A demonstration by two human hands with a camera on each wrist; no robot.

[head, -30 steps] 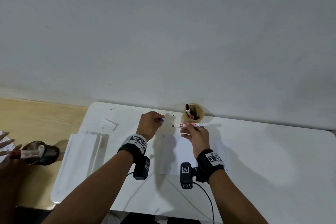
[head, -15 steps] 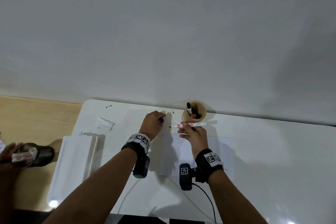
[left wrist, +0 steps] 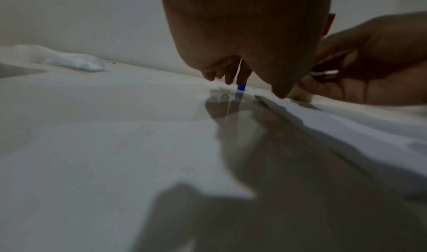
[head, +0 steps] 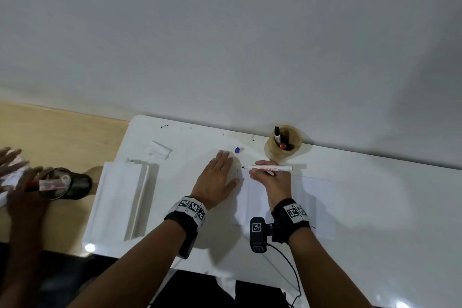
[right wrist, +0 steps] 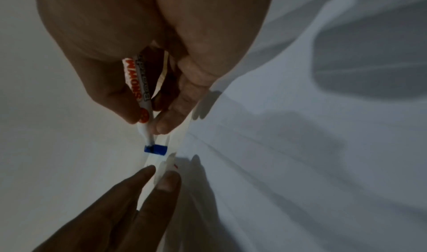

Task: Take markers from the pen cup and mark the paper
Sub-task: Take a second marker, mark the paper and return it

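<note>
My left hand (head: pixel 225 161) lies flat on the white table (head: pixel 375 207), fingers straight, just left of the paper (head: pixel 315 205). A blue marker cap (head: pixel 237 149) sits on the table just beyond my fingertips; it shows again as the blue cap (left wrist: pixel 241 87) and the blue cap (right wrist: pixel 156 150). My right hand (head: pixel 261 171) pinches an uncapped white marker (head: pixel 271 168) that lies level, tip pointing left near the paper's far left corner. The marker's printed barrel (right wrist: pixel 141 84) shows between thumb and fingers. The wooden pen cup (head: pixel 277 152) behind holds a few more markers.
A folded white stack (head: pixel 120 197) lies at the table's left, with a crumpled tissue (head: pixel 158 150) behind it. On the wooden table at far left, another person's hands (head: pixel 22 182) hold a marker over a black cup (head: pixel 77 185). The wall runs close behind the pen cup.
My left hand let go of the blue cap, which now lies on the table, and flattened beside the paper. The right hand with the marker dropped slightly toward the paper.
</note>
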